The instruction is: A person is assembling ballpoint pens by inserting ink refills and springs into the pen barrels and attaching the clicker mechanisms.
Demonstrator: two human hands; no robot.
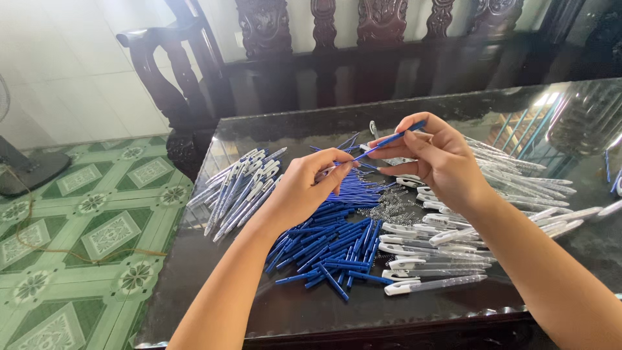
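Glass table (194, 304); two hands (304, 185) (440, 159); one blue refill (389, 139) held.

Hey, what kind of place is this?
Probably a home room used for piecework: carved wooden bench, green patterned floor tiles, and a glass-topped table piled with blue pen refills.

— What can't you make out here?

— The left hand (304, 188) curls over whatever its fingertips pinch, so that stays hidden. The heap of tiny grey metal springs (395, 210) is too small to tell apart.

— And the edges?

— The dark carved wooden bench (382, 39) is cut off at the top, the black floor fan (19, 165) at the left.
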